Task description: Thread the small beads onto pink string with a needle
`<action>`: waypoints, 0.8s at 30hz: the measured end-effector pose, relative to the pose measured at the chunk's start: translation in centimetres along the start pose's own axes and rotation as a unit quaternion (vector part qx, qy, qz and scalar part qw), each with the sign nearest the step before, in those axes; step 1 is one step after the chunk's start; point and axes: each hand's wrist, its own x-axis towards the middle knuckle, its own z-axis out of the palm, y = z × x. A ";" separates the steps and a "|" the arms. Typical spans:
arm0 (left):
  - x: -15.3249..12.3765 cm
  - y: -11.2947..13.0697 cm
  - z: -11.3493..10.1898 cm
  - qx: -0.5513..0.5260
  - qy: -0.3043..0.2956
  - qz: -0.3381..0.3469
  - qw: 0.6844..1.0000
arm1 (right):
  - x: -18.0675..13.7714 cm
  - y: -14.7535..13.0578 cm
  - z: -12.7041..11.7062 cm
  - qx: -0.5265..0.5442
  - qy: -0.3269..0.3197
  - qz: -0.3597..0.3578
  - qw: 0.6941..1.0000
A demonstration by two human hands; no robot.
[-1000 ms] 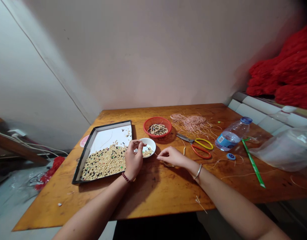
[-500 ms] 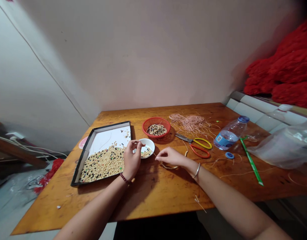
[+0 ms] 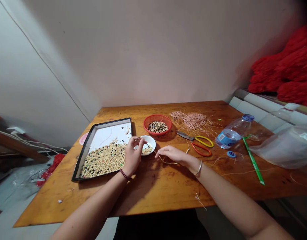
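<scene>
Beige beaded string (image 3: 170,162) dips below right hand (image 3: 169,152) — fingertips pinch its thread (image 3: 153,151), left hand (image 3: 133,154) pinching same thread; white bowl (image 3: 150,138) just beyond grip, bead tray (image 3: 108,133) left of left hand.

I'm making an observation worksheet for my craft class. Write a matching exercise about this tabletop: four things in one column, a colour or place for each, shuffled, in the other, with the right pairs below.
Column one
1. Scissors
2. Bead string
3. Tray
4. Basket

Column two
A. Black outer edge, with loose beads over a white bottom
B. Red, just beyond the white dish
C. By the right hand, partly hidden by it
D. One handle yellow, the other orange-red

Right pairs: 1-D, 2-C, 3-A, 4-B
</scene>
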 end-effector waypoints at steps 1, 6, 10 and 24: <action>0.0 0.0 0.0 0.001 -0.001 -0.003 1.000 | -0.1 -0.1 0.0 0.005 0.005 -0.001 1.000; -0.1 0.4 0.1 0.009 -0.008 -0.010 1.000 | -0.8 -1.1 0.3 0.056 0.015 0.020 0.998; -0.1 0.4 0.1 0.010 -0.009 -0.010 1.000 | -1.1 -1.6 0.5 0.056 0.019 -0.003 0.998; -0.1 0.3 0.1 0.054 -0.024 0.007 0.998 | -0.6 -1.3 0.7 -0.030 0.050 -0.019 0.998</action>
